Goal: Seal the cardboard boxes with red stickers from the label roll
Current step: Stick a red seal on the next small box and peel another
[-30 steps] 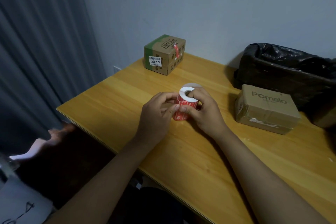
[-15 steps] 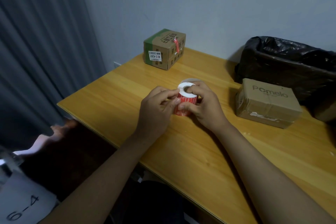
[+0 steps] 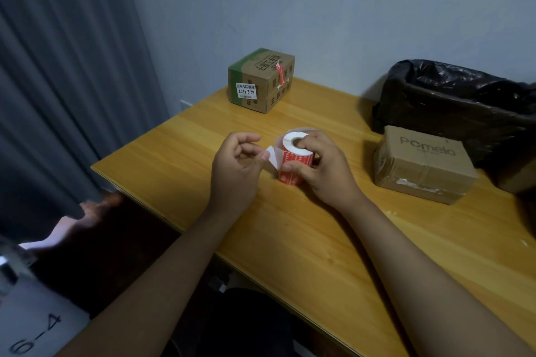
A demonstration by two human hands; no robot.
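At the middle of the table [image 3: 290, 240], the roll [image 3: 295, 158] stands tilted between the two hands, close to the person and within easy reach of both boxes. The right hand [image 3: 322, 171] holds it steady: one finger is hooked into the white core and the others curl round the red side, which looks meant to keep the roll from turning or sliding while the strip is drawn off. The left hand [image 3: 235, 168] pinches the loose white end of the strip [image 3: 271, 155] between thumb and forefinger, just beside the roll, the rest of its fingers curled in; this reads as the peeling step, the backing being pulled away so a red sticker can lift free. The far box [image 3: 261, 81] sits at the back edge near the wall and already carries a red sticker [image 3: 280, 74] over its top edge, so it seems done and set aside. The near box [image 3: 423, 164], marked Pomelo, lies to the right against a black bag [image 3: 458, 101] and shows no red, so it is likely next.
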